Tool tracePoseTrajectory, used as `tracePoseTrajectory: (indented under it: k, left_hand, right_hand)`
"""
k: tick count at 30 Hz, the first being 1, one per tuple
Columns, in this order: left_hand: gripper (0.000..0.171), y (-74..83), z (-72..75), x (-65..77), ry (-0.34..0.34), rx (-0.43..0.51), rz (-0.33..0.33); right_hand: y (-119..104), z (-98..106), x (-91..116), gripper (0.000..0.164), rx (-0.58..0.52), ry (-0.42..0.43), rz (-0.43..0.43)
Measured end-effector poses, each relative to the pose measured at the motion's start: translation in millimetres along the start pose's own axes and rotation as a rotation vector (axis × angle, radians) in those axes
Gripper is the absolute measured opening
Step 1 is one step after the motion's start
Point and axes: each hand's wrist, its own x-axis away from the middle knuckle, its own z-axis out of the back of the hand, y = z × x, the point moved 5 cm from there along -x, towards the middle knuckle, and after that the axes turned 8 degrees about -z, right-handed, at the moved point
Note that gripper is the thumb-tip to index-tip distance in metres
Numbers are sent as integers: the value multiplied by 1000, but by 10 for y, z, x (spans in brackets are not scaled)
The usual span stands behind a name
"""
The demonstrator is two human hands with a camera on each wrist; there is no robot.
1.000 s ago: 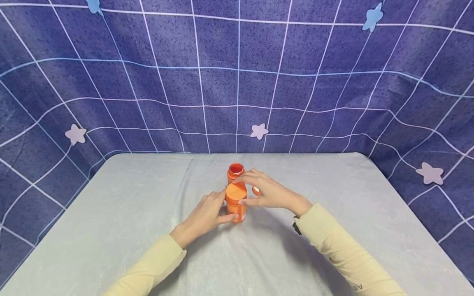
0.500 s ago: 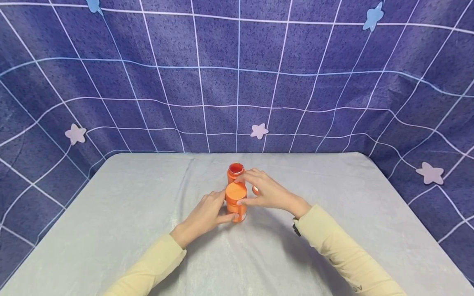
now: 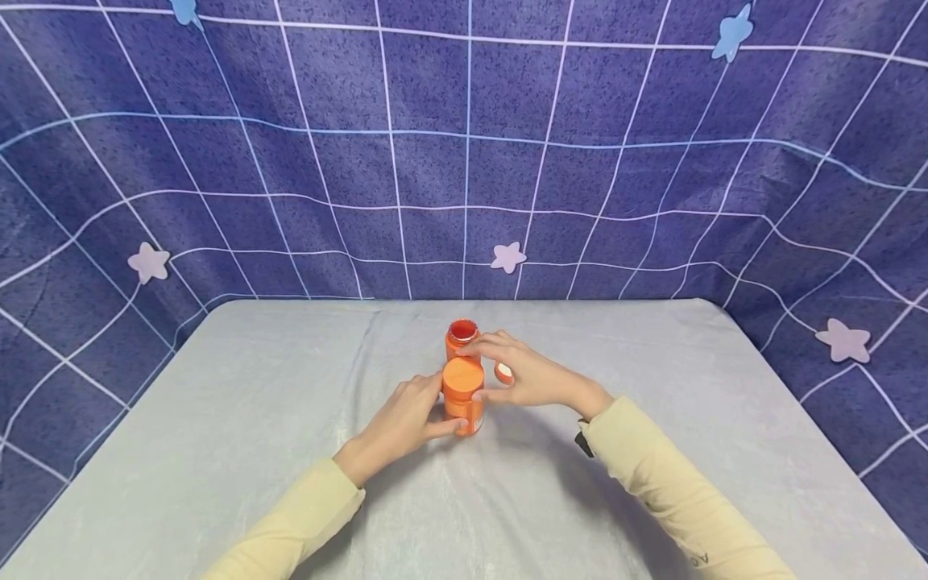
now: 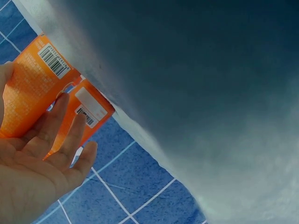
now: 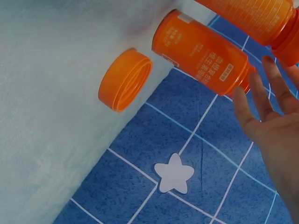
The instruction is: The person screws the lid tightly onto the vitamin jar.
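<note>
An orange bottle (image 3: pixel 458 414) stands upright near the middle of the table, topped by an orange cap (image 3: pixel 462 375). My left hand (image 3: pixel 406 412) grips its body from the left, thumb in front. With thumb and fingers around the cap's right side and back, my right hand (image 3: pixel 532 380) holds it from above. Right behind is a second orange bottle (image 5: pixel 201 53), uncapped, its red mouth showing in the head view. A loose orange cap (image 5: pixel 126 79) lies on its side to the right of that bottle, partly behind my right hand in the head view.
A light grey cloth (image 3: pixel 239 419) covers the table. Beyond it hangs a blue curtain (image 3: pixel 428 169) with a grid of pale lines and star shapes, wrapping around both sides.
My right thumb slid slightly left along the cap's front, then back right to its edge, and the hand turned a little. The left hand and both bottles kept their places.
</note>
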Motion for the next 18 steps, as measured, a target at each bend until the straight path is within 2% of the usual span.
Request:
tracePoseTrajectory:
  k: [10,18]
  left_hand:
    - [63,2,-1,24,-18,-33,39]
    - [62,14,0,27,-24,-35,38]
  right_hand:
    - [-29,10,4,50,17,23,-8]
    - [-35,-4,0,50,58,66,-35]
